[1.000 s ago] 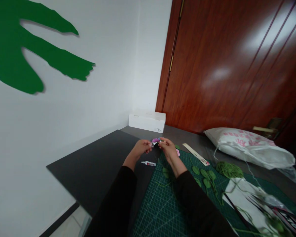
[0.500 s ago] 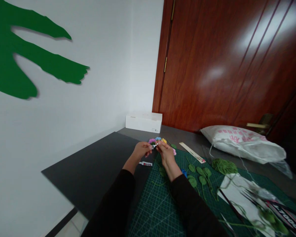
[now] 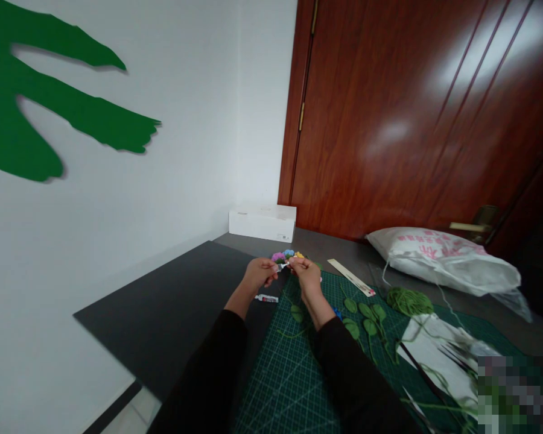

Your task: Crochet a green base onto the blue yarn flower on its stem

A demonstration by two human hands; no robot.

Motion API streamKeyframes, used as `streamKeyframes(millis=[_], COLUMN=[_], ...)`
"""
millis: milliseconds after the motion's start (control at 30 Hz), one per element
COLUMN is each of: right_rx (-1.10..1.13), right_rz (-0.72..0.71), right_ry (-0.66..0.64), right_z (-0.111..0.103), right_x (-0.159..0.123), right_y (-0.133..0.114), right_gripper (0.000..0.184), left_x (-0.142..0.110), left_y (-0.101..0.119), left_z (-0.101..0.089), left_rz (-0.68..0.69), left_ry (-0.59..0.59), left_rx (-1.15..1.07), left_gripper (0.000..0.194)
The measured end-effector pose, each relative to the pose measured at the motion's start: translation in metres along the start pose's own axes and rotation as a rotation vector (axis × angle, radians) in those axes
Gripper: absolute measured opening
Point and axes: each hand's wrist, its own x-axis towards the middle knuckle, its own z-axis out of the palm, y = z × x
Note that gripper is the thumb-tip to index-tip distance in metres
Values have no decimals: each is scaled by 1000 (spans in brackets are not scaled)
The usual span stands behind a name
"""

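My left hand (image 3: 257, 275) pinches a small glue tube (image 3: 281, 267) whose white tip points toward the other hand. Close to that tip, the fingers of my right hand (image 3: 308, 277) are pressed together; what lies between them is too small to make out. Just beyond the hands are crocheted flowers in purple (image 3: 278, 257), blue (image 3: 289, 253) and yellow (image 3: 299, 255), partly covered by my fingers. A second printed tube (image 3: 267, 298) rests on the black board (image 3: 172, 307) below my left hand. Several green crocheted leaves (image 3: 352, 328) lie right of my right forearm.
A green cutting mat (image 3: 289, 386) covers the table's front. To the right are a pale strip (image 3: 350, 277), green yarn (image 3: 408, 301), a white sheet (image 3: 416, 337) with tweezers and scissors (image 3: 419, 407), and a white bag (image 3: 443, 259). A white box (image 3: 262, 224) stands by the wall.
The view has shifted slightly. My right hand has turned a little and its fingers stay close to the tube's tip. The left hand keeps hold of the tube.
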Motion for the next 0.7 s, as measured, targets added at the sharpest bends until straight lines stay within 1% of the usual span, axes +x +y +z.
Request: streamKeyframes(millis=[400,533,700], right_rx=[-59,-85,-101], right_rz=[-48,-57,-79], right_ry=[20,50,84], right_z=[2,2,2], right_x=[0,1,2], right_y=[5,7,9], right_gripper=[19,18,21], left_x=[1,-1,-1], left_y=[-1,1,3], left_z=[1,2,2], left_rz=[18,20,31], left_ry=[28,9,0], left_rx=[-37,-43,-51], left_gripper=[22,22,23])
